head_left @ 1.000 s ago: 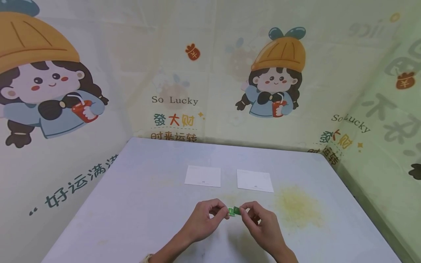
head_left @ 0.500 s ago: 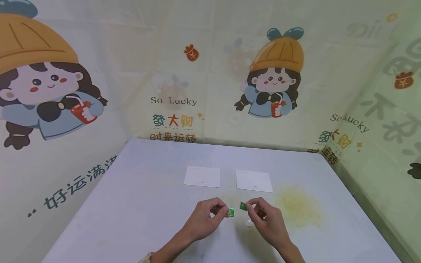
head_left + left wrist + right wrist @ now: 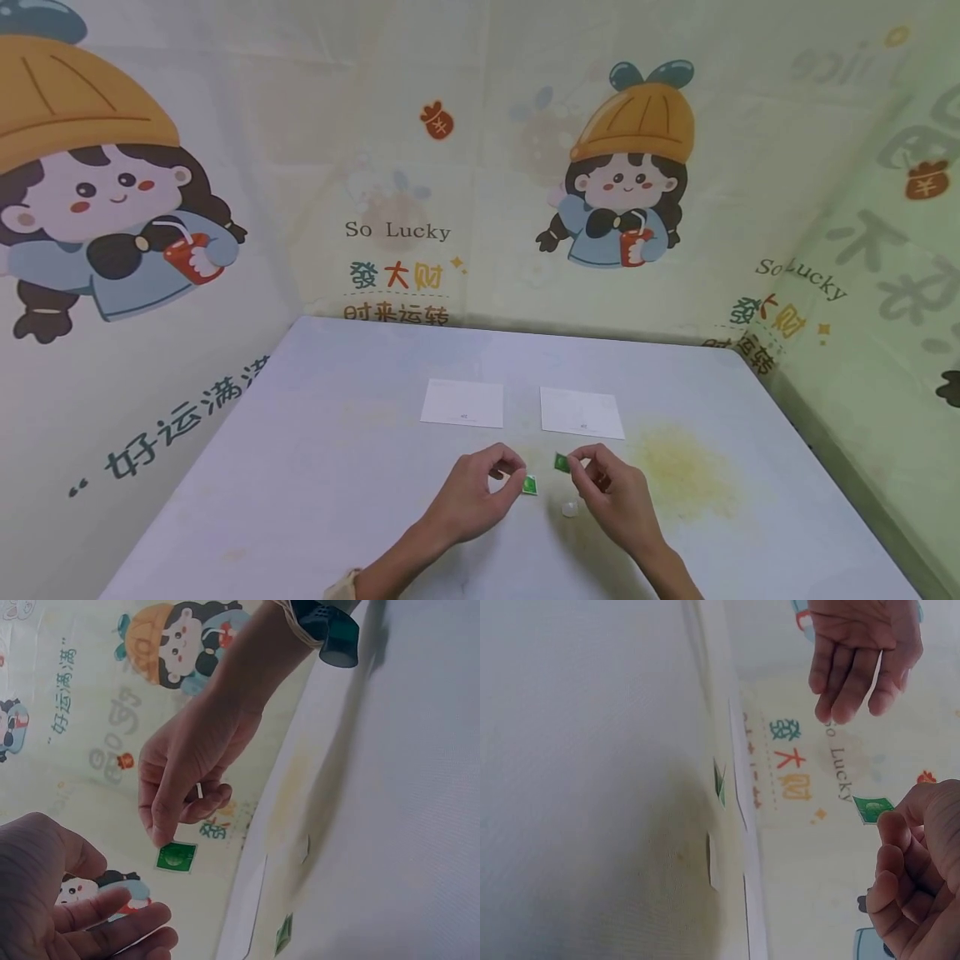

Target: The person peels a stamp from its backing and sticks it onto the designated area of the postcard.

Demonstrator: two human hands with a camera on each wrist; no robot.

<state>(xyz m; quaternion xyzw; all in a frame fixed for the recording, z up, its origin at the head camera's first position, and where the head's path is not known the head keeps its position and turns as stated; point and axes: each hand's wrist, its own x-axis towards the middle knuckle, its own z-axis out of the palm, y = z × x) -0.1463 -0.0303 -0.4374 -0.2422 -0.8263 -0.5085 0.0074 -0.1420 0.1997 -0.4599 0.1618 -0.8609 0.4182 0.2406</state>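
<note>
My right hand pinches a small green stamp by its edge, between thumb and forefinger, held up above the white table. In the left wrist view this stamp shows a pale border. My left hand hovers to the left, its fingers loosely spread and holding nothing, as both wrist views show. A second green stamp lies on the table, slightly curled, and overlaps the left fingertips in the head view. A small white scrap of paper rests on the table between the hands.
Two white cards with small print lie side by side beyond the hands. A yellow stain marks the table to the right. Printed cartoon cloth walls enclose the table's back and sides.
The right hand has moved right and away from the left with its stamp. The white scrap has come into view on the table. The left hand has let go of the other stamp.
</note>
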